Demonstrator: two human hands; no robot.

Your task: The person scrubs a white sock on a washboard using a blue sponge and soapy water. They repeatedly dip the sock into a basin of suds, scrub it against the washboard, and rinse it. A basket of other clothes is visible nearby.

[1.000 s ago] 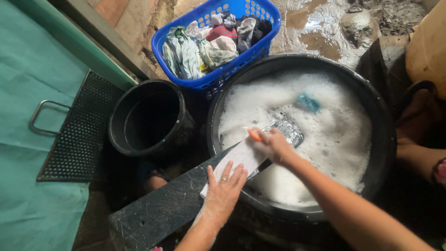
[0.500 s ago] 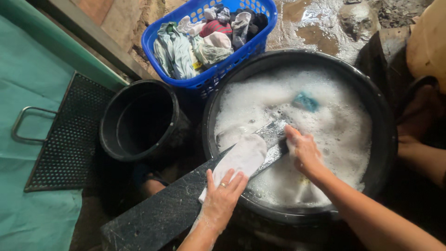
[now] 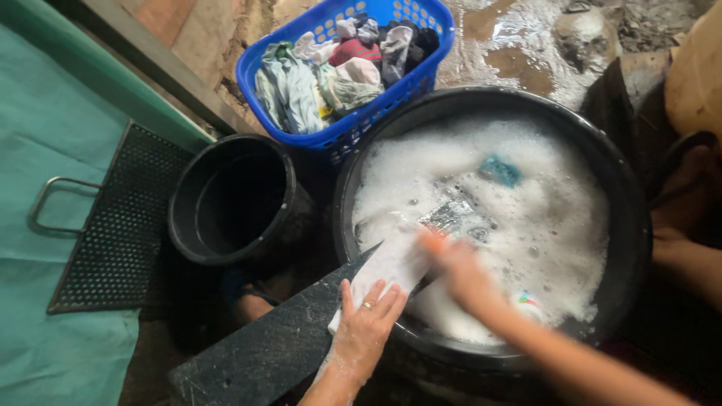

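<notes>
Here, the scene reads as follows.

Cloth: a pale wet garment (image 3: 391,263) lies spread over the far end of a dark sloping washboard plank (image 3: 271,349), its far edge dipping into the suds.

Left hand: the left hand (image 3: 366,323) lies flat on the near end of the cloth, fingers spread, pressing rather than clasping; a ring shows on one finger.

Right hand: the right hand (image 3: 460,274) sits on the cloth's far part at the foam line; it is blurred, so I cannot tell whether the fingers are closed on fabric or only pressing.

Tub: the big black basin (image 3: 624,180) is full of white foam, with a teal scrap (image 3: 500,171) floating at the far side.

Around: an empty black bucket (image 3: 226,203) stands just left of the basin; a blue laundry basket (image 3: 342,64) heaped with clothes stands beyond; a perforated metal tray with a handle (image 3: 113,225) rests on green sheeting at left.

Risk: the soapy cloth could slide off the plank into the tub if the flat left palm loses pressure.

Hidden: whatever lies under the foam; another person's limb at the right edge is cut off.
</notes>
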